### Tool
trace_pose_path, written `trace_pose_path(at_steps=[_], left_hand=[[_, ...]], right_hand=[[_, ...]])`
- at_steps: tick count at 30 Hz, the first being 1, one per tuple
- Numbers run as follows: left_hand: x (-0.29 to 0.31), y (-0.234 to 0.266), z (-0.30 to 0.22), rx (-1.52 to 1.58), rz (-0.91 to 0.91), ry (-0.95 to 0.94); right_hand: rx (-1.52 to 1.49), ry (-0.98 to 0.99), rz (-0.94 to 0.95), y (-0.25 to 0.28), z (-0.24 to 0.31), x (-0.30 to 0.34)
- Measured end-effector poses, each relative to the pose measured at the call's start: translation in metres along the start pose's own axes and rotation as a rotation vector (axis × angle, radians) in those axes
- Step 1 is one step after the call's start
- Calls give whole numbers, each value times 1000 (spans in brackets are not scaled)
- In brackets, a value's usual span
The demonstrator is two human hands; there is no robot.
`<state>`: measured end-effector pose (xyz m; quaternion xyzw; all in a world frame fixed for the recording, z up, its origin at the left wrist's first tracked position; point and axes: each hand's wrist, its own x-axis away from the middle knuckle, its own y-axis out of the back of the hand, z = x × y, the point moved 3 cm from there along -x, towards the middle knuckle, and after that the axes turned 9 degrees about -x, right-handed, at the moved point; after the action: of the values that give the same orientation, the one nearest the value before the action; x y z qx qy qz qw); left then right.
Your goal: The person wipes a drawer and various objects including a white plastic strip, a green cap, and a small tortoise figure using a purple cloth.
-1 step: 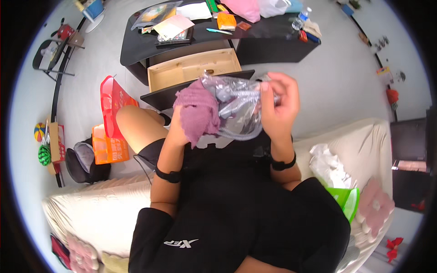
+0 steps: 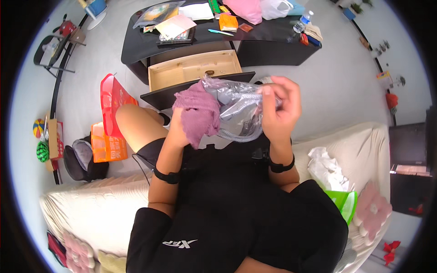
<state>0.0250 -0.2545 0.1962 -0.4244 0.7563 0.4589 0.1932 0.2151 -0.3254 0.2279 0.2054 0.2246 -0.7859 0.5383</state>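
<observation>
Seated on a cream sofa [image 2: 100,209], black shirt and shorts, one bare knee raised at about 10 o'clock from the hands.

Left hand [image 2: 175,129] mostly hidden under a mauve cloth [image 2: 198,111], which drapes over it and hangs down toward the lap; grip closed on the cloth, though the fingers themselves cannot be seen. Black band on that wrist.

Right hand [image 2: 280,107] raised at 3 o'clock of the cloth, fingers pinched together on the upper edge of a clear plastic bag [image 2: 236,109]. Grip clamped on the bag's rim. Black band on this wrist too.

Bag crumpled and glossy, held in the air between both hands, touching the cloth along its left side; cloth partly at the bag's mouth, but how far inside cannot be told.

Beyond the hands, at 12 o'clock: a dark counter [image 2: 273,34] with an open wooden drawer [image 2: 193,68] pulled out beneath it. On the counter a pink bag [image 2: 248,9], an orange packet [image 2: 228,22], papers [image 2: 175,25] and a water bottle [image 2: 300,22] at its right end.

At 9 o'clock on the floor: a red bag [image 2: 111,107] beside the knee, an orange box [image 2: 107,145] just below it.

At 4 o'clock on the sofa: crumpled white paper [image 2: 325,168] above a green bag [image 2: 343,202].
</observation>
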Motion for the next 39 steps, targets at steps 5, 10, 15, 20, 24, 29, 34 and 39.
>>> trace_pose_path(at_steps=[5, 10, 15, 20, 24, 29, 34, 39], left_hand=[[-1, 2, -38, 402, -192, 415], [-1, -1, -42, 271, -145, 357], [3, -5, -48, 267, -211, 302], [2, -7, -48, 265, -198, 285], [4, -12, -46, 318, -102, 500], [-3, -11, -47, 268, -174, 188], [-1, -11, -52, 279, -55, 435], [3, -14, -38, 62, 37, 261]], right_hand=[[286, 435, -14, 5, 16, -4], [420, 410, 357, -12, 35, -9], [458, 279, 610, -15, 31, -7], [338, 137, 674, -13, 26, -3], [284, 134, 676, -9, 25, 0], [355, 208, 551, -4, 25, -3], [471, 438, 499, -4, 21, 1], [475, 445, 519, 0, 15, 2]])
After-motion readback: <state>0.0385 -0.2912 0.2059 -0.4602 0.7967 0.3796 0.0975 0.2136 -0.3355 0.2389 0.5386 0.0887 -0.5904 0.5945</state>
